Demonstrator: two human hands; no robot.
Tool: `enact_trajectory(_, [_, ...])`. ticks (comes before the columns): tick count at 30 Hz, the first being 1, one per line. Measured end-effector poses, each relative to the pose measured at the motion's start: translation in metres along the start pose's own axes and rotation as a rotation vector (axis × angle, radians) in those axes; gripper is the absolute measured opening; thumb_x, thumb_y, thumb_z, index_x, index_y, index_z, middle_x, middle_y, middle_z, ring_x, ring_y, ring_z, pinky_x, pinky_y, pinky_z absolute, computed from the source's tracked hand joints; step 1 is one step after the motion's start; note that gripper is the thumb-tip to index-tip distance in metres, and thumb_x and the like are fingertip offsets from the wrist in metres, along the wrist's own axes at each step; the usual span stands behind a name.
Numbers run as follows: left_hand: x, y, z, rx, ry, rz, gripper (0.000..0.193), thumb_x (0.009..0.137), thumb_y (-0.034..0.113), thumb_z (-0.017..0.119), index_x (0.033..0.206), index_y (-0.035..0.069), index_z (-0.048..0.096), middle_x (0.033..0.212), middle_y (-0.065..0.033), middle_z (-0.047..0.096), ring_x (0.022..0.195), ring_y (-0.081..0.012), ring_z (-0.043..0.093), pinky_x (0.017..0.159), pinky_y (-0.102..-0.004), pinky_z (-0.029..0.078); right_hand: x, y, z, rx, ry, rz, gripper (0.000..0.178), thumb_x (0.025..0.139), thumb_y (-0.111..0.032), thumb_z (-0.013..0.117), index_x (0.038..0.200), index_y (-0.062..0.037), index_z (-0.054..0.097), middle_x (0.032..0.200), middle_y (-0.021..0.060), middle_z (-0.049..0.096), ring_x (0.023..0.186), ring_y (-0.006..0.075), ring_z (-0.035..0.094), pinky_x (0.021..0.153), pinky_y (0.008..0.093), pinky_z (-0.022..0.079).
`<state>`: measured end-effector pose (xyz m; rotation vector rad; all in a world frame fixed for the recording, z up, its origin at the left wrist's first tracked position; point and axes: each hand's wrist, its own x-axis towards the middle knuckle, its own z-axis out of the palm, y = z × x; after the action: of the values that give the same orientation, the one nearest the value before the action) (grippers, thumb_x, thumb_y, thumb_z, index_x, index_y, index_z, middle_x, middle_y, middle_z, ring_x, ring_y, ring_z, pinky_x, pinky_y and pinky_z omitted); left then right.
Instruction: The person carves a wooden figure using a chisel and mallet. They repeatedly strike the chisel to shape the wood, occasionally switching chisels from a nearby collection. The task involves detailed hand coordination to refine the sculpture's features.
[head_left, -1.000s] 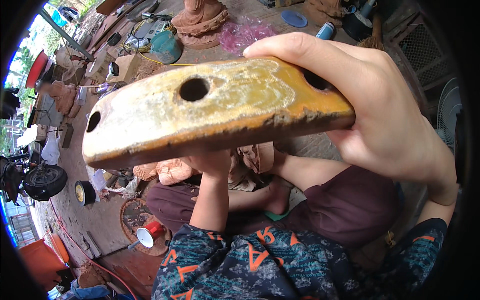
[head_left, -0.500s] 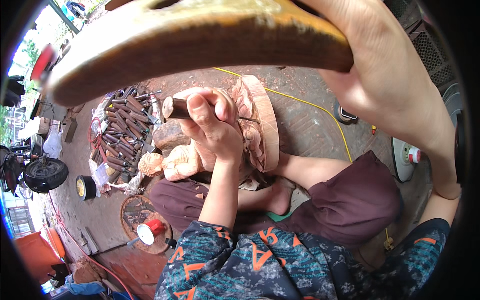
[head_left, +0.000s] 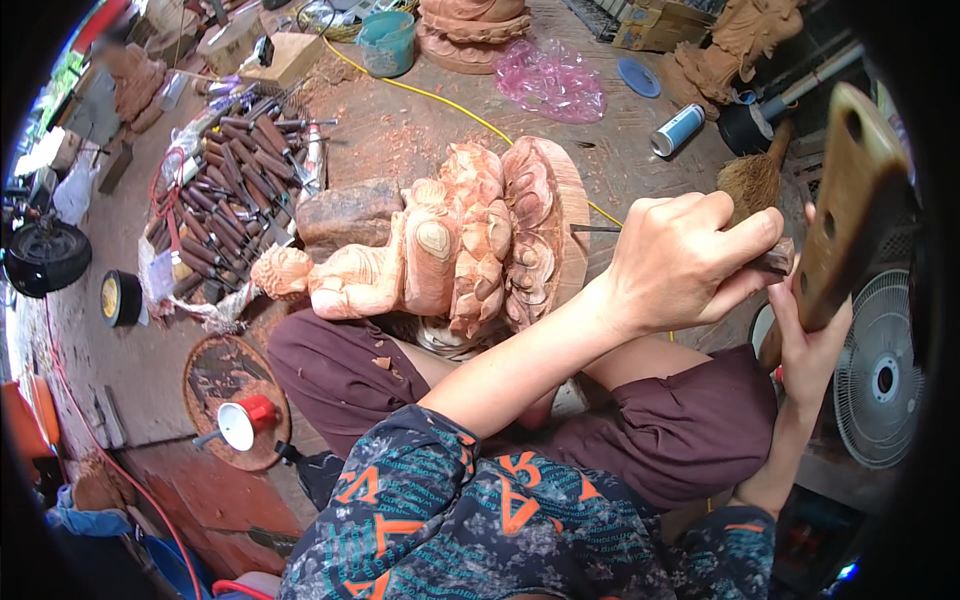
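Observation:
A carved wooden seated figure (head_left: 365, 265) lies on its side against my crossed legs, head to the left and petalled base to the right. My left hand (head_left: 690, 260) is closed around the handle of a chisel (head_left: 775, 258). Its thin blade (head_left: 597, 229) points left, the tip at the flat underside edge of the round base (head_left: 572, 215). Beyond the handle's butt, my right hand (head_left: 812, 350) grips a flat wooden mallet (head_left: 845, 200) with dark holes in it, held upright at the right. I cannot tell whether the mallet touches the handle.
Many wooden-handled chisels (head_left: 235, 185) lie in a pile left of the figure, beside a wood block (head_left: 350, 213). A red-and-white lamp (head_left: 247, 422) stands at the lower left. A fan (head_left: 882, 375), a broom (head_left: 755, 180) and a spray can (head_left: 678, 130) are at the right.
My left hand has moved with the chisel from over the figure to the base's right side, the blade now pointing left. The mallet has swung from close overhead down to the right.

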<state>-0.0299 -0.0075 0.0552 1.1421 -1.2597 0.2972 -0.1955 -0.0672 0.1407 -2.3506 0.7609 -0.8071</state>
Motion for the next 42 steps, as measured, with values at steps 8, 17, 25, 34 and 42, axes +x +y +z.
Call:
enact_trajectory(8, [0.002, -0.012, -0.006, -0.101, 0.155, -0.098, 0.037, 0.071, 0.026, 0.075, 0.104, 0.012, 0.063, 0.071, -0.0036, 0.061, 0.058, -0.0211, 0.062, 0.05, -0.0323, 0.047, 0.006, 0.011, -0.009, -0.065, 0.065, -0.039, 0.066, 0.081, 0.003, 0.06, 0.141, 0.0031, 0.034, 0.085, 0.0012, 0.051, 0.076, 0.0078, 0.048, 0.075, 0.0201, 0.039])
enact_trajectory(17, [0.006, -0.021, -0.013, -0.055, 0.258, -0.169, 0.034, 0.071, 0.018, 0.074, 0.102, 0.012, 0.063, 0.072, -0.0036, 0.062, 0.06, -0.0212, 0.062, 0.051, -0.0312, 0.048, 0.006, 0.022, 0.006, -0.401, 0.034, -0.084, 0.047, 0.084, 0.005, 0.065, 0.128, -0.0017, 0.049, 0.101, 0.004, 0.057, 0.084, 0.0093, 0.051, 0.083, 0.021, 0.041])
enact_trajectory(25, [-0.002, -0.013, -0.007, -0.091, 0.259, -0.068, 0.045, 0.061, 0.025, 0.077, 0.103, 0.016, 0.064, 0.062, -0.0022, 0.048, 0.053, -0.0212, 0.056, 0.047, -0.0337, 0.044, 0.003, 0.02, 0.013, -0.109, 0.085, -0.067, 0.054, 0.084, 0.007, 0.063, 0.134, 0.0047, 0.042, 0.086, 0.0005, 0.051, 0.077, 0.0067, 0.048, 0.072, 0.0188, 0.041])
enact_trajectory(34, [-0.022, -0.017, -0.025, -0.241, 0.237, 0.092, 0.041, 0.062, 0.029, 0.074, 0.099, 0.01, 0.068, 0.061, -0.0013, 0.046, 0.048, -0.0174, 0.051, 0.042, -0.0302, 0.039, -0.006, 0.033, -0.006, -0.746, -0.019, -0.359, 0.042, 0.087, -0.001, 0.061, 0.125, 0.0049, 0.046, 0.095, 0.0068, 0.053, 0.091, 0.0158, 0.051, 0.089, 0.0319, 0.042])
enact_trajectory(42, [-0.038, -0.004, -0.014, -0.175, -0.194, 0.24, 0.032, 0.07, 0.032, 0.068, 0.094, 0.013, 0.06, 0.066, -0.0024, 0.05, 0.054, -0.0186, 0.055, 0.044, -0.0329, 0.044, -0.011, 0.038, -0.005, -0.49, -0.013, -0.387, 0.043, 0.088, 0.005, 0.058, 0.127, 0.0048, 0.04, 0.086, 0.0065, 0.052, 0.075, 0.0148, 0.051, 0.079, 0.0288, 0.042])
